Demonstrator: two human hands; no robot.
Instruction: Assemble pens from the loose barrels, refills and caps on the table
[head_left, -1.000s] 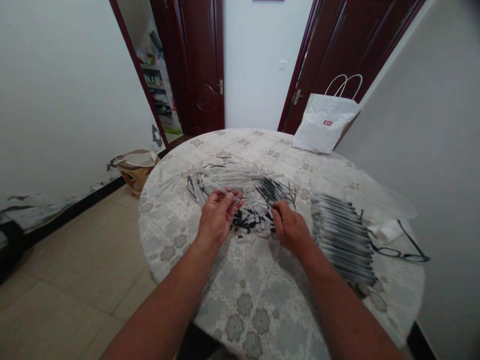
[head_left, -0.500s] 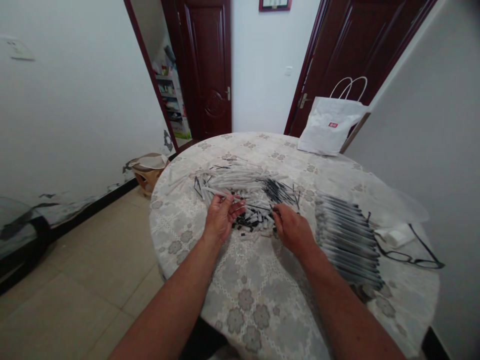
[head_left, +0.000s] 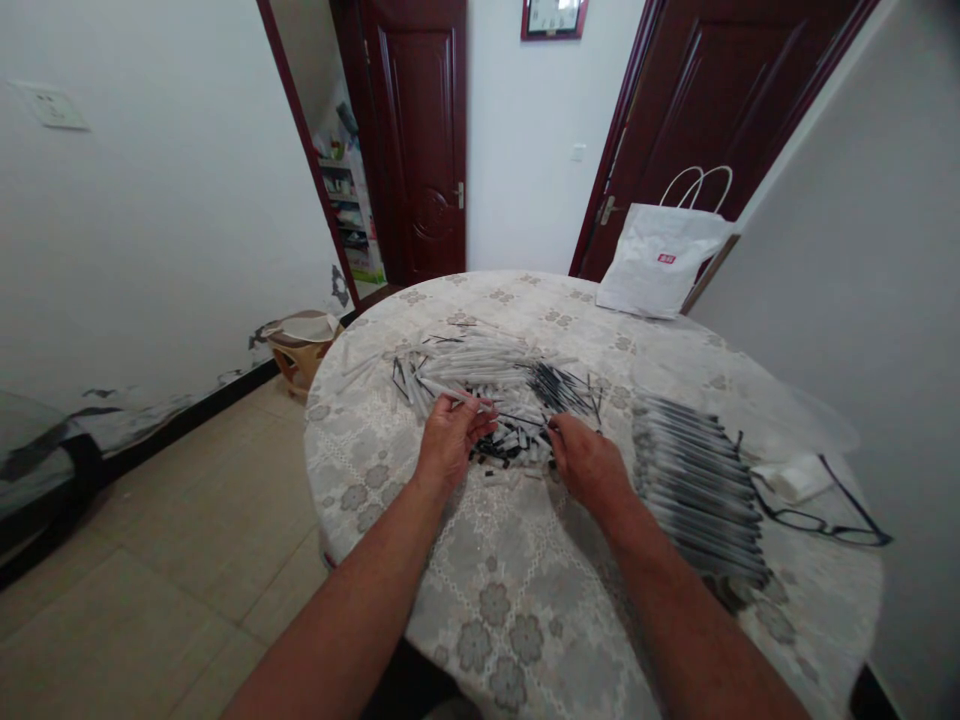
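Observation:
My left hand is closed on a slim white pen barrel, its far end pointing up and left. A thin black pen refill runs leftward from the pinched fingers of my right hand, its left tip close to my left fingers. Whether the tip is inside the barrel, I cannot tell. Below and between the hands lies a heap of small black and white pen caps. Beyond them are a pile of white barrels and a bunch of black refills.
To the right, a row of grey-black assembled pens lies on clear plastic. Eyeglasses and a white roll are beside it. A white paper bag stands at the back of the round, cloth-covered table. A stool is at left.
The view has tilted up slightly, so everything sits a little lower. Both hands keep nearly the same place and the same hold on barrel and refill.

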